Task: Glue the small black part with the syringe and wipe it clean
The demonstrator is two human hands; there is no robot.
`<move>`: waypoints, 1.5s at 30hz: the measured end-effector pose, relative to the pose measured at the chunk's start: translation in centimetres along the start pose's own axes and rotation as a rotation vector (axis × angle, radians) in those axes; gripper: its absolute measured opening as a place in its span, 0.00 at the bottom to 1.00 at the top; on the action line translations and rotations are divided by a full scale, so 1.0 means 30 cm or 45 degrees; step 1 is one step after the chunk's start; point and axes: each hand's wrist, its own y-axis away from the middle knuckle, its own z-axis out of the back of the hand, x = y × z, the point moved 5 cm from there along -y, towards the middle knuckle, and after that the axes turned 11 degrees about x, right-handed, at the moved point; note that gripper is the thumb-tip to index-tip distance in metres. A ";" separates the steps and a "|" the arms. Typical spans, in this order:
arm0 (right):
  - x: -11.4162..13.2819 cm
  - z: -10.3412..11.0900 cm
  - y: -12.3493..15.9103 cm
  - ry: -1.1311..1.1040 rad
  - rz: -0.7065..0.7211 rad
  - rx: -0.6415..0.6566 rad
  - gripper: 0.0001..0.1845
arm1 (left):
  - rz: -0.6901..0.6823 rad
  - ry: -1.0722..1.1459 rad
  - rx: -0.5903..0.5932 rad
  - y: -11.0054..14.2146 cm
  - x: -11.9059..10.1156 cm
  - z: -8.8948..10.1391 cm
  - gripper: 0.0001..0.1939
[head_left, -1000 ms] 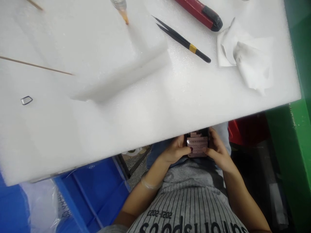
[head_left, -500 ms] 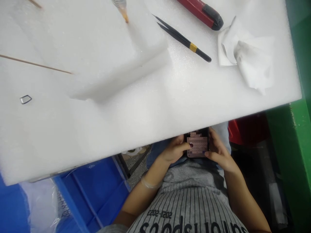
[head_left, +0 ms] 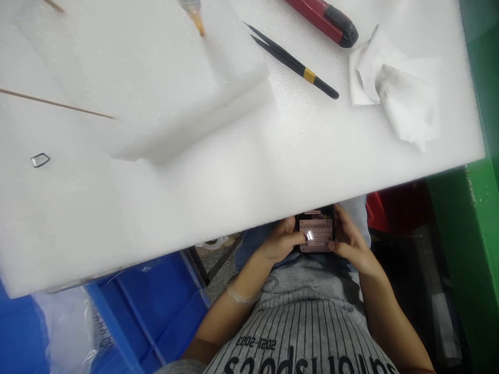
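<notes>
My left hand (head_left: 281,240) and my right hand (head_left: 351,241) both hold a smartphone (head_left: 316,228) low against my lap, below the front edge of a white foam sheet (head_left: 253,171). Its screen shows a pale pink keyboard, and my left thumb rests on it. Out of reach on the foam lie black tweezers with a yellow band (head_left: 300,67), a red utility knife (head_left: 325,21), a crumpled white wipe (head_left: 401,93) and a small metal frame piece (head_left: 40,160).
A thin wooden stick (head_left: 58,104) and an amber-tipped tool (head_left: 196,18) lie on a raised foam layer. Below the foam are a blue plastic crate (head_left: 152,317), a clear plastic bag (head_left: 66,332) and a red object (head_left: 393,208). A green frame (head_left: 479,223) stands at the right.
A bright glare now shows on the phone screen. My left thumb has shifted slightly on the keyboard, and the whole view has drifted a little.
</notes>
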 end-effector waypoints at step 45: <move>-0.024 0.007 -0.011 0.002 -0.008 -0.105 0.37 | 0.026 -0.058 -0.016 -0.006 0.031 0.025 0.20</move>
